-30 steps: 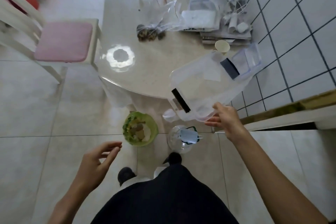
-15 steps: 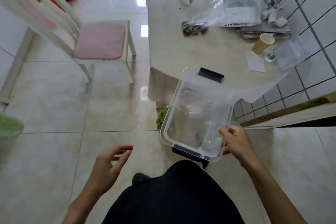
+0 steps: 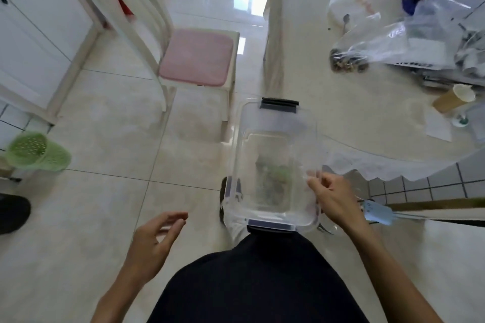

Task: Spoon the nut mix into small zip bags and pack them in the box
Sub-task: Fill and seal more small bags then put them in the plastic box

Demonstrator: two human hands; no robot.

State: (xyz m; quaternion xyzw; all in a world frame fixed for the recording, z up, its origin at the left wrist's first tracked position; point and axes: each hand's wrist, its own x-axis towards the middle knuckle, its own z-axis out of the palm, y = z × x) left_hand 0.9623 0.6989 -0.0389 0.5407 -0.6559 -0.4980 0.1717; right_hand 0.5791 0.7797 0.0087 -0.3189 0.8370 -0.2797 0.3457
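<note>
The right hand point(image 3: 332, 198) gripped the right rim of the clear rectangular plastic box with dark end clips point(image 3: 273, 165), fingers curled over the edge, and held it in the air above the floor, just short of the near edge of the cream tabletop point(image 3: 341, 118). The left hand point(image 3: 154, 241) hovered apart from it, fingers relaxed and holding nothing. The step in hand looked like bringing the box to a working spot, and it would go best if the free hand took the opposite rim, so the box stayed level and did not swing from one corner before being set down flat within easy reach of the nuts. The box itself appeared empty; the greenish blur inside it was most likely something on the floor seen through the transparent bottom, though that could not be settled. On the table, well apart from the box, lay the crumpled clear plastic bag of brown nut mix point(image 3: 349, 60), the nuts bunched at its near end, with a metal spoon point(image 3: 345, 22) lying just beyond it. A tan paper cup point(image 3: 454, 97) stood tilted towards the right edge; whether it held anything could not be told. No filled zip bags were visible yet, so the packing seemed barely begun.
</note>
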